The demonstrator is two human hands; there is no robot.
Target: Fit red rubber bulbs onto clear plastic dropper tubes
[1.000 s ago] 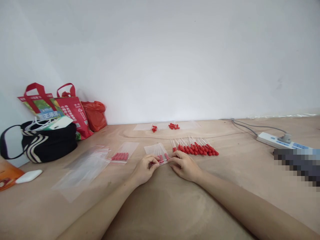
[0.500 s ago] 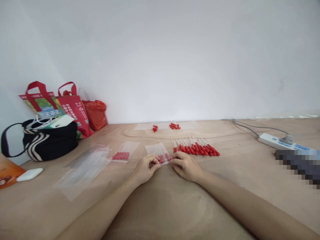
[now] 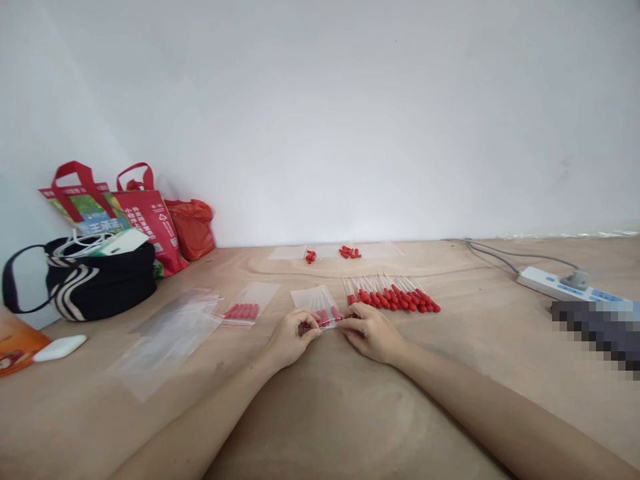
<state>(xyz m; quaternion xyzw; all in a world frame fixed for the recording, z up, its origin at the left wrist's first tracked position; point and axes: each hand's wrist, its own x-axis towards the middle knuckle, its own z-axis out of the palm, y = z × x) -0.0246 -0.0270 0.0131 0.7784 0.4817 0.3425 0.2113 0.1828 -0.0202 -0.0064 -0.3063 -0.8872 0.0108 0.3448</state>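
Note:
A clear zip bag (image 3: 306,299) lies flat on the table with several red-tipped white sticks (image 3: 325,317) inside, red ends toward me. My left hand (image 3: 293,337) pinches the near left corner of this bag, and its fingers partly cover the red tips. At the near right corner, my right hand (image 3: 373,332) is closed on the bag's edge. Just beyond the right hand lies a row of loose red-tipped sticks (image 3: 395,297), their white ends pointing away. Left of my left hand rests another clear bag (image 3: 260,293) holding several red-tipped sticks.
A stack of clear bags (image 3: 170,340) lies at left. Farther left are a black bag (image 3: 110,283), shopping bags (image 3: 150,227), a red plastic bag (image 3: 193,230) and a white case (image 3: 60,349). Small red pieces (image 3: 349,253) lie near the wall. A power strip (image 3: 550,283) sits at right.

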